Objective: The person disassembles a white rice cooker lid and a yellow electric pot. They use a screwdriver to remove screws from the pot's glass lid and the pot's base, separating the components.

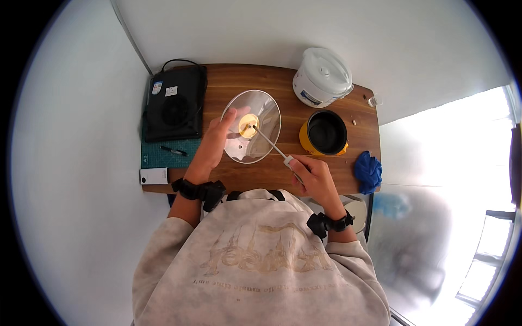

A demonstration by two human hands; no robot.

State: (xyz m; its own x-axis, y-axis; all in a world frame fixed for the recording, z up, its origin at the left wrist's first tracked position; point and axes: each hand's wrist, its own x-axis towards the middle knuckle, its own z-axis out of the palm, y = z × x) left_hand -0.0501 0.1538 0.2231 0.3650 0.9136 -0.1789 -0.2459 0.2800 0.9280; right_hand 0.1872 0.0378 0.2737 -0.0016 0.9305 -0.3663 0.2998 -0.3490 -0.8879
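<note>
My left hand (217,136) is closed on the left rim of a round clear glass lid (266,108), with some fingers showing through the glass. At the lid's centre is a yellow disc (246,120), its middle facing up. My right hand (315,176) is wrapped round the pale handle of a screwdriver (272,143). The thin metal shaft slants up to the left, and its tip meets the centre of the disc. Whether the tip sits in a screw there is too small to tell.
Right of the lid stands a yellow pot (309,142) with a black inside; behind it is a white lidded cooker (321,76). A blue cloth (368,171) lies at the right edge. At left are a black flat appliance (174,111), green mat (154,149), pen (173,150) and white box (154,176).
</note>
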